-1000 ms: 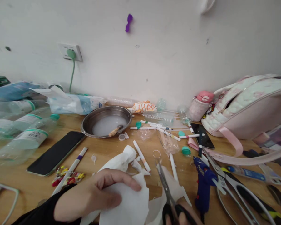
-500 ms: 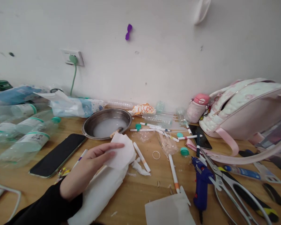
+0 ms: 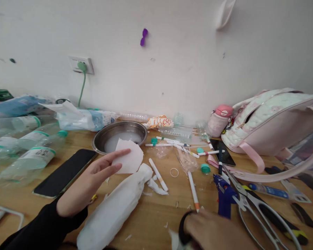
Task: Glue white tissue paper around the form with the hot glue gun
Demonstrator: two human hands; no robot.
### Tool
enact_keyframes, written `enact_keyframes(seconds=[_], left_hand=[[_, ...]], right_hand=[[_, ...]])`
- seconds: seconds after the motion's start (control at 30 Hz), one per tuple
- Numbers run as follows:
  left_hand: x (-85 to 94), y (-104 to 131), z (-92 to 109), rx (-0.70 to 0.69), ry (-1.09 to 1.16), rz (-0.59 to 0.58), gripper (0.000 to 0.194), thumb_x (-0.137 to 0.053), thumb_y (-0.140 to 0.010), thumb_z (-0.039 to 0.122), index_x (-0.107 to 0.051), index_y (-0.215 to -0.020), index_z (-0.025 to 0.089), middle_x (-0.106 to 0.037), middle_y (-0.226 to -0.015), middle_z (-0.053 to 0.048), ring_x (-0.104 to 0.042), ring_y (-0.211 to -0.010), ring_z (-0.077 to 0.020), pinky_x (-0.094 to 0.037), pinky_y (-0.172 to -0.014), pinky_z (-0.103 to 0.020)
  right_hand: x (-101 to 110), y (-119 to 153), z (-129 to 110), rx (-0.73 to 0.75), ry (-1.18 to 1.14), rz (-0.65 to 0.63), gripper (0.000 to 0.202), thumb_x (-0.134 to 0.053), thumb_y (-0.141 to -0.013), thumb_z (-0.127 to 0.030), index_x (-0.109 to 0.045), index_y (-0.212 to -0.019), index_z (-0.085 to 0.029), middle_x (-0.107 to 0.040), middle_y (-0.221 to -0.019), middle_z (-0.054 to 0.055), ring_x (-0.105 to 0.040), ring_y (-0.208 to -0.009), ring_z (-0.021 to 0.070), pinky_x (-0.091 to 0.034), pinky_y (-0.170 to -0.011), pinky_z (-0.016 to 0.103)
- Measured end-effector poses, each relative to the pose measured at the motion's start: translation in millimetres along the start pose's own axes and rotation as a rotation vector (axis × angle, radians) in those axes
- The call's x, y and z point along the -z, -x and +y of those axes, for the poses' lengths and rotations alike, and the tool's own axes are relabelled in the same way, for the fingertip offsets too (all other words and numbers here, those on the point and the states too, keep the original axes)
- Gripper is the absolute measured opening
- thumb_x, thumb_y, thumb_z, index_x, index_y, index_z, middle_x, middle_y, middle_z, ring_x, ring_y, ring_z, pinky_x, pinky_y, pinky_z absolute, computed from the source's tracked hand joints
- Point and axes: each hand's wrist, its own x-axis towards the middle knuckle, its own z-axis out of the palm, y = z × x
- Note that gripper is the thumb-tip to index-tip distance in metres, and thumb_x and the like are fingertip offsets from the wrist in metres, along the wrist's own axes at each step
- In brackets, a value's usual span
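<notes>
My left hand (image 3: 94,177) holds a piece of white paper (image 3: 129,156) upright between its fingers, in front of the steel bowl (image 3: 97,139) of cloudy liquid. Below the paper lies a long white wrapped form (image 3: 114,208), rounded at its far end. My right hand (image 3: 211,229), blurred at the bottom edge, is closed on a black loop-shaped handle (image 3: 184,229); the rest of that tool is hidden. A bit of white sheet (image 3: 175,239) shows beside it. The blue glue gun (image 3: 224,194) lies just beyond my right hand, partly covered.
Large scissors (image 3: 250,205) and a yellow-black cutter (image 3: 287,222) lie at the right, near a pink bag (image 3: 273,121). Several markers (image 3: 158,174) and green caps (image 3: 205,168) are scattered mid-table. A phone (image 3: 64,172) and several plastic bottles (image 3: 36,159) lie left.
My left hand has moved slightly left and down with the paper, uncovering more of the white form. My right hand has come into view at the bottom, over the white sheet.
</notes>
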Motion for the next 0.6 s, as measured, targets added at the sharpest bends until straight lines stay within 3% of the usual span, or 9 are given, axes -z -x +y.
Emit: enact_keyframes(seconds=[0.03,0.07,0.13,0.17,0.23,0.33,0.4,0.5,0.6], left_hand=[[1.0,0,-3,0.000,-0.036,-0.016,0.052,-0.053,-0.082,0.049,-0.050,-0.129,0.028,-0.045,-0.144,0.000,-0.033,-0.137,-0.0279,-0.019,-0.115,-0.044],[1.6,0,-6,-0.001,-0.079,-0.045,0.060,-0.053,-0.081,0.051,-0.043,-0.135,0.027,-0.039,-0.148,-0.002,-0.031,-0.138,-0.0286,-0.021,-0.114,-0.045],[0.7,1,-11,-0.021,-0.243,-0.119,0.078,-0.053,-0.078,0.054,-0.026,-0.144,0.023,-0.025,-0.154,-0.005,-0.026,-0.140,-0.0296,-0.020,-0.114,-0.047],[-0.9,2,-13,-0.030,-0.362,-0.164,0.086,-0.054,-0.076,0.055,-0.018,-0.146,0.020,-0.019,-0.156,-0.008,-0.022,-0.141,-0.0309,-0.019,-0.114,-0.048],[-6.8,5,-16,-0.044,-0.571,-0.240,0.099,-0.058,-0.072,0.054,-0.011,-0.148,0.012,-0.010,-0.156,-0.014,-0.014,-0.142,-0.0344,-0.014,-0.113,-0.052],[-19.2,12,-17,-0.036,-0.745,-0.293,0.107,-0.064,-0.065,0.041,-0.009,-0.146,-0.001,-0.002,-0.154,-0.023,-0.006,-0.141,-0.0393,-0.013,-0.112,-0.055],[-26.1,17,-20,-0.031,-0.793,-0.298,0.106,-0.063,-0.062,0.030,-0.007,-0.145,-0.004,0.001,-0.153,-0.025,-0.005,-0.140,-0.0393,-0.014,-0.111,-0.057],[-30.7,19,-25,-0.066,-0.819,-0.289,0.099,-0.056,-0.063,0.024,-0.006,-0.144,-0.005,-0.002,-0.153,-0.026,-0.007,-0.141,-0.0375,-0.019,-0.110,-0.057],[-29.7,16,-27,-0.125,-0.806,-0.271,0.098,-0.054,-0.065,0.025,-0.005,-0.145,-0.003,-0.004,-0.153,-0.025,-0.011,-0.140,-0.0386,-0.023,-0.109,-0.057]], right_hand=[[29,-9,4,-0.157,-0.057,-0.088,0.019,-0.060,-0.050,-0.005,-0.052,-0.057,-0.022,-0.060,-0.053,-0.006,-0.050,-0.043,0.0106,-0.024,-0.040,0.024],[57,-20,11,-0.326,-0.027,-0.108,0.018,-0.056,-0.056,-0.006,-0.055,-0.062,-0.023,-0.061,-0.059,-0.005,-0.053,-0.048,0.0118,-0.026,-0.044,0.022],[104,-44,33,-0.487,0.174,-0.026,0.010,-0.054,-0.068,-0.014,-0.057,-0.069,-0.023,-0.061,-0.063,-0.001,-0.056,-0.059,0.0168,-0.029,-0.050,0.024],[120,-56,49,-0.567,0.262,0.047,0.007,-0.054,-0.073,-0.021,-0.059,-0.078,-0.023,-0.062,-0.066,0.000,-0.057,-0.059,0.0180,-0.029,-0.050,0.026],[135,-77,83,-0.594,0.316,0.084,0.012,-0.050,-0.079,-0.019,-0.060,-0.086,-0.019,-0.066,-0.079,0.007,-0.060,-0.071,0.0223,-0.034,-0.055,0.029],[122,-96,131,-0.615,0.326,0.047,0.014,-0.051,-0.083,-0.014,-0.060,-0.092,-0.013,-0.066,-0.097,0.011,-0.060,-0.093,0.0235,-0.043,-0.073,0.032],[102,-98,154,-0.639,0.281,-0.055,0.012,-0.059,-0.084,-0.022,-0.061,-0.092,-0.013,-0.066,-0.094,0.006,-0.062,-0.088,0.0194,-0.047,-0.077,0.035],[76,-91,171,-0.678,0.211,-0.142,0.017,-0.060,-0.087,-0.030,-0.063,-0.093,-0.014,-0.066,-0.096,0.004,-0.063,-0.085,0.0171,-0.051,-0.077,0.036],[60,-82,179,-0.710,0.170,-0.138,0.019,-0.057,-0.089,-0.031,-0.063,-0.097,-0.015,-0.066,-0.102,0.006,-0.063,-0.090,0.0180,-0.052,-0.080,0.037]])
